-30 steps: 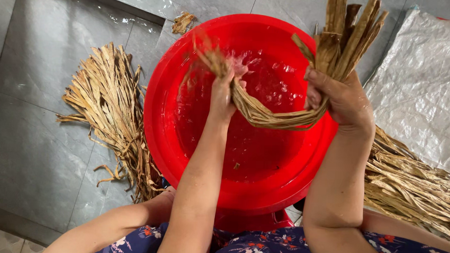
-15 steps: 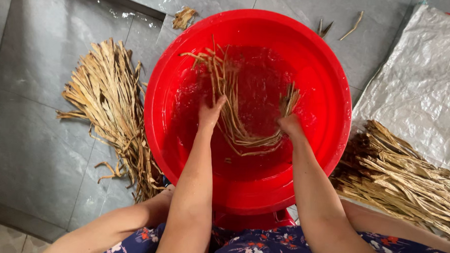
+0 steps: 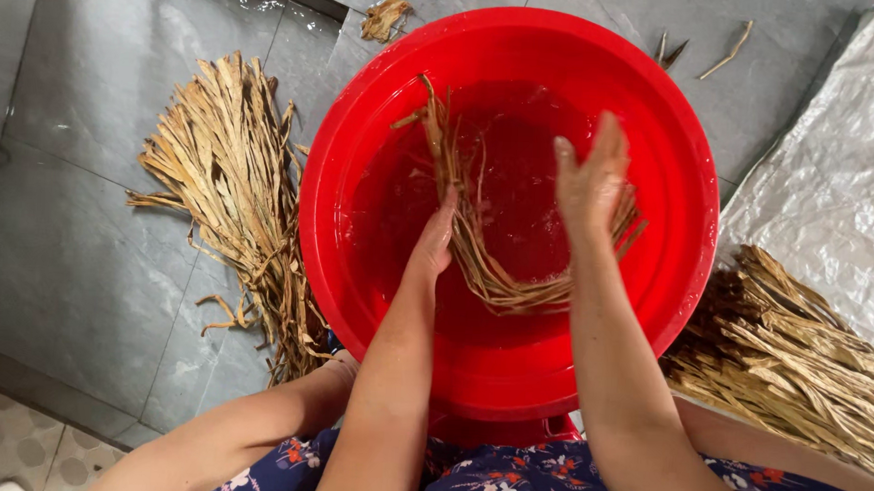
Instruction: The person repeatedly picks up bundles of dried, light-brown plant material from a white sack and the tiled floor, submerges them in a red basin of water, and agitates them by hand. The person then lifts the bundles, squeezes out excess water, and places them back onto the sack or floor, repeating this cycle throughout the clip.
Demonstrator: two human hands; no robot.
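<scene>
Our left hand (image 3: 435, 243) reaches down into the red basin (image 3: 363, 156), fingers loosely extended and resting against the bundle of dried leaf strips (image 3: 476, 247); we cannot tell whether it is gripping them. Our right hand (image 3: 590, 179) is raised above the water, palm flat and fingers spread wide, holding nothing. The strips lie curved in a U shape in the shallow water at the basin's bottom, one end running up toward the far rim, the other passing behind the right hand. The basin sits on a grey tiled floor (image 3: 88, 262), just in front of our knees and a floral-print garment (image 3: 506, 475). To the left of the basin, a fanned pile of dry strips (image 3: 231, 185) lies on the floor, close to the basin wall. To the right, a second heap of dry strips (image 3: 791, 355) rests beside a silvery woven sheet (image 3: 826, 191). A small clump of scraps (image 3: 384, 17) lies beyond the far rim, with loose slivers (image 3: 729, 54) farther right.
</scene>
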